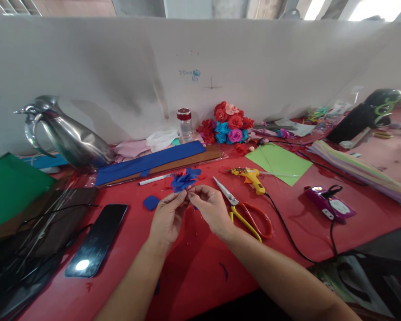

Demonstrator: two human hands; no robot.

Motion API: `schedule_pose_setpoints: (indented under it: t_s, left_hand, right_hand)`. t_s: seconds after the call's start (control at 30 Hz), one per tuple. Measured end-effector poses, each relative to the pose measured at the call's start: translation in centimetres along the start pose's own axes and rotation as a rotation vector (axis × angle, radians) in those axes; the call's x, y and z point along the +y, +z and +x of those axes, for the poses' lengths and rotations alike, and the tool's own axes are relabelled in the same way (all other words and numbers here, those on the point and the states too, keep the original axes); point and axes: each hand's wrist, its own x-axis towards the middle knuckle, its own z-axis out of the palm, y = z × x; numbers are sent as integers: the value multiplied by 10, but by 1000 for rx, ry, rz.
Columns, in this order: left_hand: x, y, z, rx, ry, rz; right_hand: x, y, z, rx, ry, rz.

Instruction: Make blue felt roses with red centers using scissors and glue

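Note:
A blue paper flower (183, 180) is held upright over the red table, its petals spread above my fingertips. My left hand (169, 216) pinches it from below on the left. From the right, my right hand (211, 208) closes its thumb and fingers at the same spot under the petals; the stem there is mostly hidden. A loose blue petal piece (151, 203) lies left of my left hand. Just right of my right hand are scissors (235, 200) with red and yellow handles, blades partly apart. A white pen (154, 179) lies behind my left hand.
A yellow glue gun (252, 177) with a black cord lies right of the scissors. Behind are blue paper strips (150, 162), a flower bunch (232, 124), a jar (185, 125) and a steel jug (70, 133). A phone (98, 238) is at left, a purple power socket (330, 204) at right.

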Motion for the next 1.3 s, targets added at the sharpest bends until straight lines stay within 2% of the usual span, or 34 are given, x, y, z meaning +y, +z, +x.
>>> schedule_pose_setpoints:
  t_s: [0.17, 0.67, 1.13, 1.23, 1.3]
  left_hand:
    - [-2, -1, 1, 5, 4, -9]
    - [-1, 0, -2, 22, 87, 21]
    - [-4, -2, 1, 85, 28, -69]
    - [-5, -2, 1, 87, 90, -29]
    - [-6, -2, 0, 69, 193, 9]
  right_hand:
    - [1, -1, -1, -10, -25, -112]
    - [-5, 1, -6, 28, -115, -189]
    - [-2, -2, -5, -31, -57, -204]
    - [-1, -3, -5, -64, -70, -171]
    - [-1, -3, -4, -83, -105, -167]
